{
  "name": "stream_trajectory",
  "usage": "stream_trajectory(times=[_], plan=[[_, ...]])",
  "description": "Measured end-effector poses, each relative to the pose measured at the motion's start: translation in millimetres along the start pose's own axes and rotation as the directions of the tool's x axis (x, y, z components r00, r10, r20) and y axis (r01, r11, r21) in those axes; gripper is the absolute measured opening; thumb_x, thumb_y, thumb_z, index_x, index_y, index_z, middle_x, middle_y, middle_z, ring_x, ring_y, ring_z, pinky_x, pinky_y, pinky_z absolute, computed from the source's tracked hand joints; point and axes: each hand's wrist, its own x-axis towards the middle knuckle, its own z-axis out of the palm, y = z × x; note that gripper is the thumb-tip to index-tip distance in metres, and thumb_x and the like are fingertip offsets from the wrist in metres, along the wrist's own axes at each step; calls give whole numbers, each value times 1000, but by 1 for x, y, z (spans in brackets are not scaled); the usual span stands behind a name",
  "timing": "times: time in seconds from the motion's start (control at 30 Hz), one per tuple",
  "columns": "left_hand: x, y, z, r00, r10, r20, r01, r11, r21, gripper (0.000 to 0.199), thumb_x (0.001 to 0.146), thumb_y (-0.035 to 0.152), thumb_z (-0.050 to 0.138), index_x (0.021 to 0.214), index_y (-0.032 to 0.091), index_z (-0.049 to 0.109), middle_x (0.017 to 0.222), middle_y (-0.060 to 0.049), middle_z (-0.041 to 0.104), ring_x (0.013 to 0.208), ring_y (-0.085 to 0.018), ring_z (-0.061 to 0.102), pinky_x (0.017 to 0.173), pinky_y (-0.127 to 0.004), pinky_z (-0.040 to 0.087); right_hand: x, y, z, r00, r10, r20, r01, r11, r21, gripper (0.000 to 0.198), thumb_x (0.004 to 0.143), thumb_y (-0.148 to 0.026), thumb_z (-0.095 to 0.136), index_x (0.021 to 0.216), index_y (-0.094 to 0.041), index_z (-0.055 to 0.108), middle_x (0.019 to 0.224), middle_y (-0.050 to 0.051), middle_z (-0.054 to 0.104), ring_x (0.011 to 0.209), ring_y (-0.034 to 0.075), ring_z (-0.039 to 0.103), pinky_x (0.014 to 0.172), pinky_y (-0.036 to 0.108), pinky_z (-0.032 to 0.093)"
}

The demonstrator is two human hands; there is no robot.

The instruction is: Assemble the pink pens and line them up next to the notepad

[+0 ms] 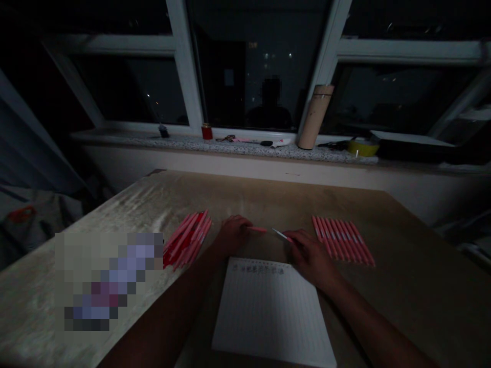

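Observation:
My left hand (235, 230) is closed on a short pink pen cap (258, 229) that points right. Facing it across a small gap is the pale, bare tip of a pen (282, 234), gripped by my right hand (309, 251). Below both hands lies a lined notebook (270, 312) with a row of handwriting along its top. Left of my left hand is a loose pile of pink pens (187, 240), with red among them. To the right of my right hand, several pink pens (343, 240) lie side by side in a neat row.
A blurred-out bluish object (118, 278) lies on the table (406, 306) at left. Behind the table, the granite windowsill (238, 148) bears a red jar (206, 132), a tall tan cylinder (315, 117), a roll of yellow tape (362, 148) and small items.

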Motion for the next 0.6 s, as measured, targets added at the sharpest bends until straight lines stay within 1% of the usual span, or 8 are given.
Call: stream_trajectory(times=[0.1,0.23,0.37,0.6], plan=[[0,-6,2,1000,-14,-4,14,992,127,21,82,32,50,88,19,66,94,-6,62,95,-21,50,87,-38,33,0,1,0,1000,-4,12,4,1000,-9,25,87,-23,41,104,-21,59,95,8,61,88,20,57,77,35,46],[-1,-9,5,999,-40,-7,41,976,213,20,84,32,49,90,22,65,98,-5,59,98,-21,48,88,-39,30,0,2,2,1000,-5,14,5,1000,-19,26,87,-22,41,106,-22,58,96,8,60,89,20,57,77,34,46],[-1,-8,6,999,-54,-7,54,966,252,20,85,30,47,92,22,64,100,-5,58,99,-22,47,86,-39,30,0,1,2,1000,-6,14,7,1000,-27,25,87,-22,42,105,-21,58,96,8,60,88,20,57,78,34,46],[0,-7,5,998,-65,-4,64,965,253,22,86,31,45,94,21,63,102,-5,58,100,-22,47,86,-39,30,0,-2,0,1000,1,31,-1,1000,-20,25,88,-22,41,106,-22,58,95,7,60,89,19,57,79,32,45]])
